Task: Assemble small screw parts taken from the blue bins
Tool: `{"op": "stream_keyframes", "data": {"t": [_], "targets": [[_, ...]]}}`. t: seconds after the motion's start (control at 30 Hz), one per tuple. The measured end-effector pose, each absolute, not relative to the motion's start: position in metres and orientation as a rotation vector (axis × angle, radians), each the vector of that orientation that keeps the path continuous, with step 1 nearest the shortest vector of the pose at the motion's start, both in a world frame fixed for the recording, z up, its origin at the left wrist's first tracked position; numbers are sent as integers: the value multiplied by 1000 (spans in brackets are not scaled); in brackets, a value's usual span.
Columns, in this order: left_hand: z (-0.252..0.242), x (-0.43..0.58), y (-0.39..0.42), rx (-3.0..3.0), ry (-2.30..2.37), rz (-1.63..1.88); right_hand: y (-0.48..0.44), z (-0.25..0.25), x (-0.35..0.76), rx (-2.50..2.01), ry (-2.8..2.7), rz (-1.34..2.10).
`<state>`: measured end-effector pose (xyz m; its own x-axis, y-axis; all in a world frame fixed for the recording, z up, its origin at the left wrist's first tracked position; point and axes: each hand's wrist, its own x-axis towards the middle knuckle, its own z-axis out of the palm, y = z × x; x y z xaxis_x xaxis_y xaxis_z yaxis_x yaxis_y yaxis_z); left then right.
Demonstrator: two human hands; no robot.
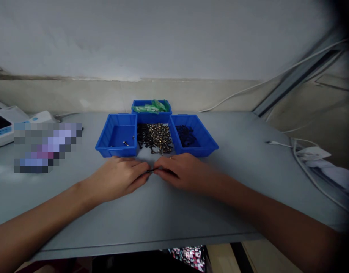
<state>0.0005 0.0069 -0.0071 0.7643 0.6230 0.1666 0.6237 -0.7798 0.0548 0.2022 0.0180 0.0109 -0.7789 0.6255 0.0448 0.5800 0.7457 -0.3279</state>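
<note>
Both hands rest on the grey table [220, 197], just below the middle of the frame, with their fingertips meeting. The left hand [117, 178] and the right hand [183, 172] each have their fingers drawn together on a small dark part [150, 171]. It sits between the two sets of fingertips, low over the table. It is too small to make out its shape, and it seems to be pinched from both sides.

Just above the hands lies a pile [154, 138] of small metal pieces, loose on the table. It sits between a left tray [117, 149], which is blue and holds only a few bits, and a right tray [203, 148], blue with dark pieces. A back tray [151, 117] behind the pile holds green pieces [153, 107].

At the left edge of the frame stands a white device [3, 125]. A white cable [308, 170] runs along the right side of the table.
</note>
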Motion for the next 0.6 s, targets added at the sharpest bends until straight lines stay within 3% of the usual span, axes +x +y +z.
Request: {"op": "stream_keyframes", "data": {"t": [0.6], "targets": [[-8,0,8,-2937,-1053,-272,20,6,203,-1007,-2767,408]]}}
